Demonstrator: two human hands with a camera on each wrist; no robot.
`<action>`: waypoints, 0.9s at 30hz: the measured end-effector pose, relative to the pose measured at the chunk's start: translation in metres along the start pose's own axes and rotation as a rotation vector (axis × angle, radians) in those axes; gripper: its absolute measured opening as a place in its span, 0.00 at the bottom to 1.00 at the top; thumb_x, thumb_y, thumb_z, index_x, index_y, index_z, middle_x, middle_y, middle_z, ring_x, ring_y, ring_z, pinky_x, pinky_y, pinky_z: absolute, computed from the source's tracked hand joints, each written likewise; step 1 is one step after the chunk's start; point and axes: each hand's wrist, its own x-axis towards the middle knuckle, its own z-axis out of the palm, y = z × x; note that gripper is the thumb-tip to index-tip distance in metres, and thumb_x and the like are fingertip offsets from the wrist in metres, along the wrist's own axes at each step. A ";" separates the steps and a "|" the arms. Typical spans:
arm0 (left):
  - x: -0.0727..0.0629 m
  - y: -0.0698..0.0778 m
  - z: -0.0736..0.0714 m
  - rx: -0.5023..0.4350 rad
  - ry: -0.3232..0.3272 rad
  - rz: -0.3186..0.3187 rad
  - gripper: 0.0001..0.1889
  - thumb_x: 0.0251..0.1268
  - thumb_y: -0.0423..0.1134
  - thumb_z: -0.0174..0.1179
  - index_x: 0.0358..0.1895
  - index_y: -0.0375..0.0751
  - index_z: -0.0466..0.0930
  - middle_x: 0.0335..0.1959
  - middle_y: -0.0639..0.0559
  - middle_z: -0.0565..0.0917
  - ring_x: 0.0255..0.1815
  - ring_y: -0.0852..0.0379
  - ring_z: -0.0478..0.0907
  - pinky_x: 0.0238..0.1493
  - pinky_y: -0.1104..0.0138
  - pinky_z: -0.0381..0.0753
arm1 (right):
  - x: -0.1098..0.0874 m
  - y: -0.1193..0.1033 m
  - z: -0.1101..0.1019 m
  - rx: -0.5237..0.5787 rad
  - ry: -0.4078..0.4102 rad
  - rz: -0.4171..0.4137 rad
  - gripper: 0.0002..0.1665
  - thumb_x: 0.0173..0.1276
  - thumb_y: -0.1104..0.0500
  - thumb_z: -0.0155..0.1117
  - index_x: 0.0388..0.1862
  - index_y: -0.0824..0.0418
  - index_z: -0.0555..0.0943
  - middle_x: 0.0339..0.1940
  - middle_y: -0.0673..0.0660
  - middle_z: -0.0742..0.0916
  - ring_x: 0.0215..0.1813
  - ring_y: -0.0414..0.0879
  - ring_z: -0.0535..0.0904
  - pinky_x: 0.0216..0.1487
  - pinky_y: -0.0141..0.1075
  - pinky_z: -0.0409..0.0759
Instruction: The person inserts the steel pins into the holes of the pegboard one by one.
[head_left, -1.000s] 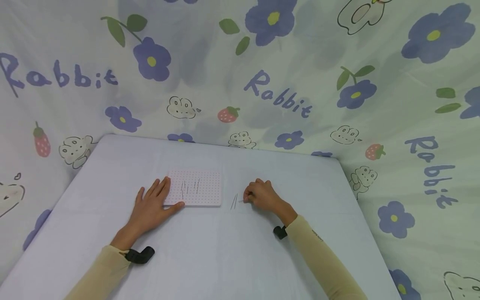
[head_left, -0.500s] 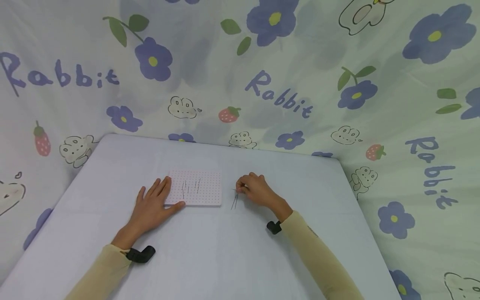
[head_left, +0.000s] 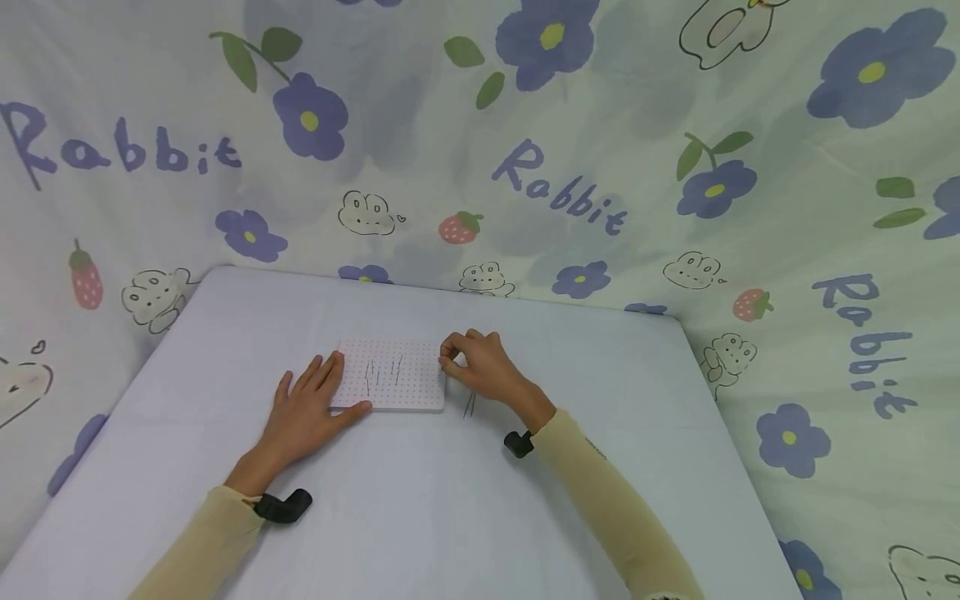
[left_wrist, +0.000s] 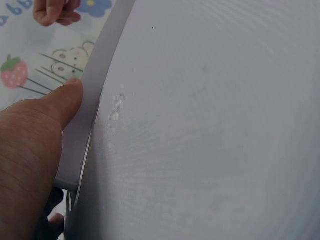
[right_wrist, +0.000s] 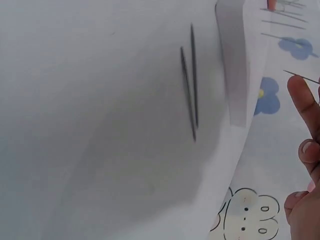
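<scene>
A white board (head_left: 420,396) with a grid of small holes lies on the table, and several thin dark needles (head_left: 368,379) stand up from it. My left hand (head_left: 300,421) rests on the board's left end, fingers spread, with the thumb along the front edge. Over the board's right edge, my right hand (head_left: 483,367) pinches a needle (right_wrist: 289,72) between thumb and finger; the right wrist view shows its tip sticking out. Two loose needles (right_wrist: 195,85) lie side by side on the table below that hand, right of the board.
The white-covered table (head_left: 420,508) extends all around the board. Behind it and at both sides hangs a curtain (head_left: 420,142) printed with rabbits, flowers and strawberries. Each wrist wears a black camera; one is the left wrist camera (head_left: 283,506).
My right hand has moved left with the pinched needle, from beside the loose needles to the board's right edge. The left hand has stayed in place on the board.
</scene>
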 end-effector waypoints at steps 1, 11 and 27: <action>0.000 0.001 0.000 0.001 0.000 0.001 0.55 0.64 0.71 0.56 0.79 0.31 0.49 0.80 0.35 0.54 0.80 0.32 0.48 0.72 0.32 0.37 | 0.001 -0.001 0.001 -0.003 0.011 -0.002 0.06 0.75 0.49 0.62 0.42 0.49 0.80 0.40 0.41 0.87 0.45 0.44 0.78 0.51 0.44 0.64; -0.003 0.007 -0.003 -0.003 0.001 -0.011 0.54 0.65 0.70 0.57 0.79 0.30 0.50 0.80 0.34 0.55 0.80 0.32 0.48 0.72 0.32 0.38 | 0.012 -0.014 0.006 -0.044 0.009 -0.001 0.05 0.74 0.47 0.64 0.41 0.46 0.81 0.41 0.39 0.88 0.42 0.38 0.75 0.50 0.41 0.62; -0.003 0.004 0.000 0.000 0.008 -0.003 0.55 0.65 0.70 0.56 0.79 0.30 0.50 0.80 0.34 0.55 0.80 0.31 0.49 0.72 0.31 0.39 | 0.038 -0.023 0.017 -0.134 0.004 0.055 0.07 0.74 0.44 0.63 0.43 0.43 0.82 0.41 0.36 0.88 0.39 0.36 0.71 0.48 0.40 0.63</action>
